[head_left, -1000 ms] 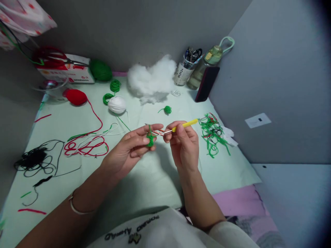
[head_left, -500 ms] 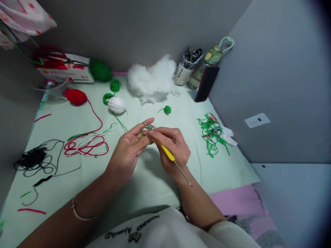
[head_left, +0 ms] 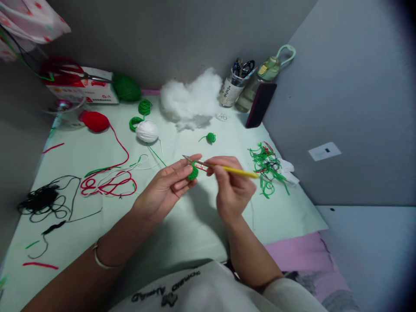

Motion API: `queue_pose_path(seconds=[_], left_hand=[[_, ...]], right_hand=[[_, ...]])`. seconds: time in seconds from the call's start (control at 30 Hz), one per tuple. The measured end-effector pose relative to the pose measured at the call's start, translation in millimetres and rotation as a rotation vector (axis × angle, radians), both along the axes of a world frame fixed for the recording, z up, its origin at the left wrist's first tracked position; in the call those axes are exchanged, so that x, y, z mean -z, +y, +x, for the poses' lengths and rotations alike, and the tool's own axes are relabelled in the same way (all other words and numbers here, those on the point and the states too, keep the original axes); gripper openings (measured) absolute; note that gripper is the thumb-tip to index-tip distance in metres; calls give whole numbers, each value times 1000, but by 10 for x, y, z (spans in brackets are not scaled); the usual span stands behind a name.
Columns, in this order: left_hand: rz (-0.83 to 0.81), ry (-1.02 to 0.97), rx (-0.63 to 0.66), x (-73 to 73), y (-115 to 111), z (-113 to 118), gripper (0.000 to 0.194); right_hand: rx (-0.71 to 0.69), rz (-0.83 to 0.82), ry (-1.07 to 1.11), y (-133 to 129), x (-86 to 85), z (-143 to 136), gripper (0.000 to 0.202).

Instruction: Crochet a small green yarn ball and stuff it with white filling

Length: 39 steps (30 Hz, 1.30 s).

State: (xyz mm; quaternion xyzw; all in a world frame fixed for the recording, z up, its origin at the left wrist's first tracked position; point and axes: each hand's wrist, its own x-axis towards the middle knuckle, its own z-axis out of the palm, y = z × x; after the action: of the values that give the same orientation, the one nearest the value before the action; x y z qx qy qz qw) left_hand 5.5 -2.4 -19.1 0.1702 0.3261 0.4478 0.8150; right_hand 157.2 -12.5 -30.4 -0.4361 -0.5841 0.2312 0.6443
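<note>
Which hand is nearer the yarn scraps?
Right. The right hand, gripping the hook, is just left of the scraps; the left hand, holding the green piece, is farther left.

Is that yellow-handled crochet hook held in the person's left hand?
No, the right hand grips the yellow-handled crochet hook, while the left hand holds the small green crochet piece.

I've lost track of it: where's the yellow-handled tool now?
In the head view, right of centre, the yellow-handled tool is in the right hand, beside the green yarn piece in the left hand.
</note>
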Motion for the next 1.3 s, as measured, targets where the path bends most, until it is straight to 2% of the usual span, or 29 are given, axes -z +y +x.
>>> queue_pose_path(seconds=[0.1, 0.2, 0.33, 0.73, 0.87, 1.0, 1.07, 1.13, 1.2, 1.27, 1.3], left_hand=[[30, 61, -70, -8, 30, -42, 39], [96, 106, -85, 2, 30, -32, 29], [141, 140, -97, 10, 15, 5, 16], [151, 126, -87, -14, 14, 6, 16], [169, 160, -105, 3, 15, 16, 18], [207, 197, -163, 11, 20, 22, 18], [205, 177, -153, -4, 23, 15, 19], [181, 144, -104, -26, 22, 5, 24], [165, 149, -63, -40, 13, 1, 37], [191, 191, -80, -36, -7, 12, 50], [208, 213, -101, -27, -19, 22, 54]], right_hand=[[-41, -145, 269, 56, -41, 67, 15], [-119, -189, 322, 79, -42, 77, 15], [-172, -136, 285, 55, -27, 36, 13], [-122, -106, 231, 65, -34, 23, 12], [-95, -18, 122, 40, -46, 21, 13], [-43, 157, -103, -10, -39, -2, 18], [-47, 174, -131, -18, -28, -14, 17], [-77, 95, -56, -9, -11, -21, 15], [-122, 1, 21, 5, 14, -28, 19], [-124, -7, -57, 8, 46, -40, 19], [-88, 43, -156, 3, 61, -47, 18]])
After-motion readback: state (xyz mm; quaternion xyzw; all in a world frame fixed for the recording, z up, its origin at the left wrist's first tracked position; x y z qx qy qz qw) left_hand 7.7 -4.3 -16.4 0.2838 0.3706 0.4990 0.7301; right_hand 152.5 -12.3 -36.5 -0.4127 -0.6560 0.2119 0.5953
